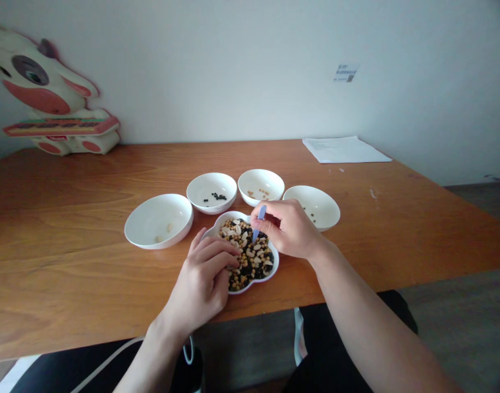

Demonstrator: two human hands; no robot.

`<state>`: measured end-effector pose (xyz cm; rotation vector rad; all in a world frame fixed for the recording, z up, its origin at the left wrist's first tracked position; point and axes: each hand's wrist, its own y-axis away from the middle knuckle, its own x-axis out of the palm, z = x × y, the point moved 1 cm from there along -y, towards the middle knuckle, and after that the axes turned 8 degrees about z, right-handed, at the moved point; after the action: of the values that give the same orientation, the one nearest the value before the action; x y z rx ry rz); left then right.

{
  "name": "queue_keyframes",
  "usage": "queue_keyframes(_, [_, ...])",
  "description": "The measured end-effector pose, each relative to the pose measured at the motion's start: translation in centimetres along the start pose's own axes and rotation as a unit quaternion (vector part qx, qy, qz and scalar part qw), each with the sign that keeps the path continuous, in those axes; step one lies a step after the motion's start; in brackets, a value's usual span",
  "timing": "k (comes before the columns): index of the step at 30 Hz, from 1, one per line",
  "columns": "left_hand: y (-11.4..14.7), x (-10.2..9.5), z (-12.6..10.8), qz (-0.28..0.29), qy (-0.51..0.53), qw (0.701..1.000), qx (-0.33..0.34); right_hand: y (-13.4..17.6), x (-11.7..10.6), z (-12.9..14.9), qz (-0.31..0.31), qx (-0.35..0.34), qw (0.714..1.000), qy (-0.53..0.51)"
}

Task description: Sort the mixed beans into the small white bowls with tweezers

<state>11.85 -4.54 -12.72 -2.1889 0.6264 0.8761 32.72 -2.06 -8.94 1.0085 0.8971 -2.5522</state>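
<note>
A white flower-shaped dish [275, 267] full of mixed peanuts, yellow beans and dark beans sits near the table's front edge. My left hand [207, 267] is curled over the dish's left rim, with its fingertips inside by the beans and its thumb low at the rim. Pinched in my right hand [289, 226] is a lavender plastic utensil [261, 212], held above the dish. The utensil's lower end reaches down into the mix; whether it is a spoon or tweezers is hidden.
Four white bowls arc behind the dish: one [141, 224] with a couple of pale pieces, one [198, 191] with black beans, one [250, 180] with yellowish beans, one [329, 210] with brownish beans. A cow-shaped toy [65, 103] and papers [344, 150] stand farther back.
</note>
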Motion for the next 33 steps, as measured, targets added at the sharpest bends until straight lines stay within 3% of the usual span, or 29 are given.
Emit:
queue_keyframes(18, [-0.19, 0.11, 0.04, -0.001, -0.003, 1.0, -0.002, 0.09, -0.03, -0.2, -0.038, -0.005, 0.999, -0.03])
queue_keyframes(33, [-0.1, 0.05, 0.01, 0.002, -0.004, 1.0, -0.001, 0.29, -0.32, -0.43, -0.111, 0.048, 0.992, -0.024])
